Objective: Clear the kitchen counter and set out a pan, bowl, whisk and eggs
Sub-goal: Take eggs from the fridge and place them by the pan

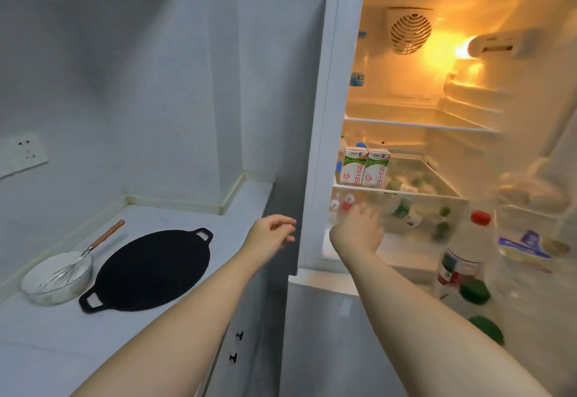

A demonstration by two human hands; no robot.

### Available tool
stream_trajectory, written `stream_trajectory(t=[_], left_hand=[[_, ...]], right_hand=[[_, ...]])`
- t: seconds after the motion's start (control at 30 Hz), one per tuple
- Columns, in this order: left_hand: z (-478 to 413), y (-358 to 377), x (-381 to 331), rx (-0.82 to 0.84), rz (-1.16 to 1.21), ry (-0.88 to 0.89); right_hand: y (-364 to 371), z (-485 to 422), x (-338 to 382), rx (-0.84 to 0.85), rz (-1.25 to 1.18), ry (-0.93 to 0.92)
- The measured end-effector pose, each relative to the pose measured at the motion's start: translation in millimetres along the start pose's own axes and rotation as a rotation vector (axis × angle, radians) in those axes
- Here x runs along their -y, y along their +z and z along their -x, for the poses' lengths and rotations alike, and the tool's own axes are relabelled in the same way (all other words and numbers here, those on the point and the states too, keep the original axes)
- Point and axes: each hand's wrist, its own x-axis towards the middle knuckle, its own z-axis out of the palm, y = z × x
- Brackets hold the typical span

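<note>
A flat black pan (153,270) with two loop handles lies on the white counter (46,349). Left of it stands a glass bowl (56,278) with a wire whisk (87,256) leaning in it, its wooden handle pointing up and right. My left hand (271,234) hovers over the counter's right end, fingers loosely curled, holding nothing. My right hand (359,231) reaches into the open fridge (321,115) at the clear drawer (406,209), blurred, fingers spread and empty. Pale rounded shapes, perhaps eggs (530,190), sit in a door rack, too blurred to tell.
Two milk cartons (363,165) stand on the fridge's glass shelf. A red-capped bottle (468,249) and green-capped bottles (474,292) fill the door rack at right. A wall socket (26,153) is at left. Cabinet knobs (239,335) sit below the counter.
</note>
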Motion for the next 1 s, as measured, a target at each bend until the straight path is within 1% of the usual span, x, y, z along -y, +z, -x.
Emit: stream_trajectory(t=[0.07, 0.13, 0.23, 0.27, 0.43, 0.57, 0.67, 0.77, 0.87, 1.0], left_hand=[[-30, 11, -5, 0.055, -0.036, 0.029], [-47, 20, -11, 0.074, -0.05, 0.055], [-82, 47, -17, 0.13, -0.001, 0.079], [-85, 50, -19, 0.139, 0.012, 0.089], [-126, 98, -36, 0.281, 0.15, 0.124], [-158, 138, -56, 0.319, 0.262, 0.14], [-176, 163, -66, 0.333, 0.323, 0.154], [-200, 195, -83, 0.425, 0.376, 0.185], [-208, 227, -103, 0.526, 0.387, 0.219], [-205, 272, -130, 0.735, 0.349, 0.302]], right_hand=[[4, -26, -7, -0.012, -0.117, 0.132], [4, -43, -9, -0.048, -0.191, 0.201], [0, -73, -16, -0.107, -0.255, 0.254], [-4, -78, -15, -0.125, -0.262, 0.245], [-23, -105, -32, -0.264, -0.234, 0.247], [-45, -123, -48, -0.386, -0.148, 0.239], [-64, -132, -55, -0.435, -0.143, 0.201], [-86, -146, -62, -0.524, -0.095, 0.217], [-102, -156, -72, -0.603, 0.069, 0.239], [-120, -159, -90, -0.658, 0.173, 0.358]])
